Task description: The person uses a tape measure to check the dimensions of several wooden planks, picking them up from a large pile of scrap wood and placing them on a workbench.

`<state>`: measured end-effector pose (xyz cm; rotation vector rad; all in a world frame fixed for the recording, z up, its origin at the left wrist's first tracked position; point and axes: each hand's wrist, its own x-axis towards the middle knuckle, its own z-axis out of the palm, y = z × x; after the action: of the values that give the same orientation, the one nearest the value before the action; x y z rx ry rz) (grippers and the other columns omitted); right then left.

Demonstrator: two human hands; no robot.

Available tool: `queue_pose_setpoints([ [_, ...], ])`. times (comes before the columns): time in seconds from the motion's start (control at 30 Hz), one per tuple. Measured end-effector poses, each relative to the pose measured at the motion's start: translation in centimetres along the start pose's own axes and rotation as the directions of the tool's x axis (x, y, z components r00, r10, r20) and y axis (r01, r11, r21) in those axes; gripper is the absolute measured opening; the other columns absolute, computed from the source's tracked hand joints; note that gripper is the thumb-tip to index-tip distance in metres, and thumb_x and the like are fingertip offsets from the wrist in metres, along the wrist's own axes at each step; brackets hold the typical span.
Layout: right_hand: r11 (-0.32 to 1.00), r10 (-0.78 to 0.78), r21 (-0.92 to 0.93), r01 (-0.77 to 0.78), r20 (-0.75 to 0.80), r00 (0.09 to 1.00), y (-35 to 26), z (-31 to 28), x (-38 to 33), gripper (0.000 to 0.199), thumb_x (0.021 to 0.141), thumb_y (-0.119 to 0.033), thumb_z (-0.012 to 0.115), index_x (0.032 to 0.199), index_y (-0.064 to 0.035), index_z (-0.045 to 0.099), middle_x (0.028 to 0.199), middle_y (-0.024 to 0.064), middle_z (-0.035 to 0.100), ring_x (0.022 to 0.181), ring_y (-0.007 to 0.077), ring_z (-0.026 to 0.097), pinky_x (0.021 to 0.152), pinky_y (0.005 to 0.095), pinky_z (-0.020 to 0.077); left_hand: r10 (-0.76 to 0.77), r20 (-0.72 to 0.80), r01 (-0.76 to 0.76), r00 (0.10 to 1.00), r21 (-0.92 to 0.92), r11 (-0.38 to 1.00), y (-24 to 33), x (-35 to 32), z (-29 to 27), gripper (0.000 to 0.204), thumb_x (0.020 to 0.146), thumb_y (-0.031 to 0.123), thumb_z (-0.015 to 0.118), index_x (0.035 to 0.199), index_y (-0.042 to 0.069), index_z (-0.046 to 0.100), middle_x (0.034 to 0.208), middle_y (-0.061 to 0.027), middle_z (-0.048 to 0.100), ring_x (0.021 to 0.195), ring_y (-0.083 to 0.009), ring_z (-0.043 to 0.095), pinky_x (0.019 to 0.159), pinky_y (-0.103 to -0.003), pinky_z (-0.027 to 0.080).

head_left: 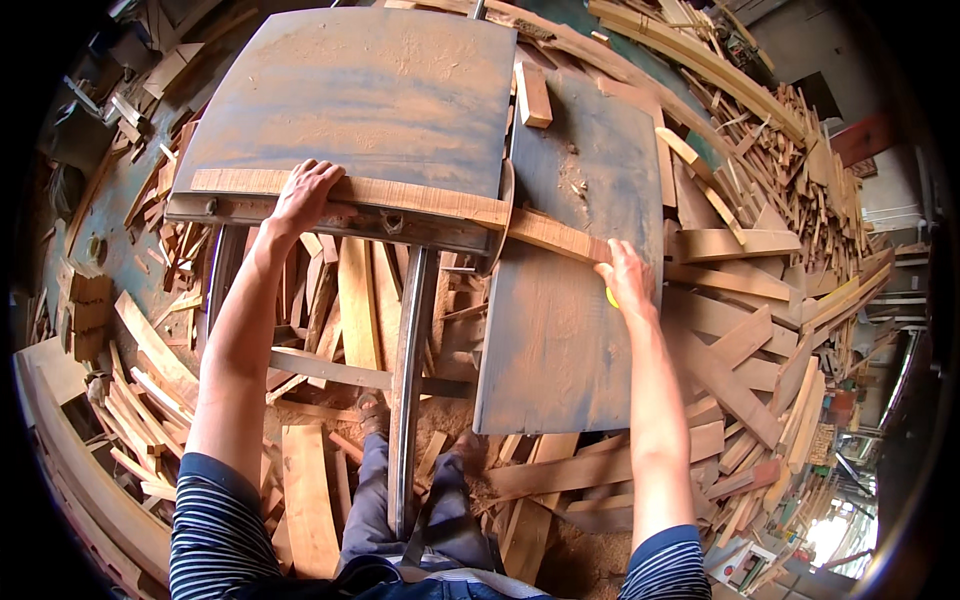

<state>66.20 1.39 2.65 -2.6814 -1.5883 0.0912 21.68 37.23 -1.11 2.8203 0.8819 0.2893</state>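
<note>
A long, narrow wooden strip point(430, 197) lies crosswise over a sawdust-covered saw table. My left hand point(305, 195) is closed over the strip's left part, fingers on top, by the near edge of the left table point(350, 110). My right hand point(630, 280) grips the strip's right end above the right table point(560, 340). Something small and yellow point(612, 297) shows at my right palm; its kind is unclear. Between the two tables a thin, curved saw blade point(506, 205) stands upright, and the strip passes across it. Whether the blade cuts into the wood cannot be made out.
A short wooden block point(533, 95) rests on the right table near the gap. A metal rail point(410, 390) runs from the left table towards my legs. Wood offcuts point(730, 360) are heaped on the right, and boards point(310, 500) lie around my feet.
</note>
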Motion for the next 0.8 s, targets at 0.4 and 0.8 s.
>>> queue_pose_setpoints([
  [0.4,0.089,0.39,0.812,-0.577,0.505,0.77,1.2,-2.9,-25.5,0.028,0.095,-0.036,0.074,0.092,-0.0095,0.064,0.08,-0.006,0.054,0.068,0.0046,0.049,0.059,0.0254,0.0413,-0.006,-0.011,0.006,1.0,-0.073,0.997,2.3,-3.9,0.4,0.061,0.069,0.037,0.088,0.114,0.004,0.064,0.109,-0.0127,0.065,0.11,-0.034,0.056,0.101,-0.045,0.042],
  [0.8,0.035,0.497,0.861,-0.508,0.426,0.756,-9.3,-2.8,-44.9,0.023,0.1,-0.03,0.068,0.102,-0.0067,0.063,0.087,-0.0008,0.061,0.076,0.0088,0.056,0.064,0.0288,0.0472,-0.045,0.049,0.046,0.998,-0.013,0.999,7.1,-21.4,0.0,0.077,0.068,0.06,0.084,0.119,0.009,0.058,0.11,-0.0118,0.063,0.112,-0.031,0.056,0.1,-0.045,0.043],
])
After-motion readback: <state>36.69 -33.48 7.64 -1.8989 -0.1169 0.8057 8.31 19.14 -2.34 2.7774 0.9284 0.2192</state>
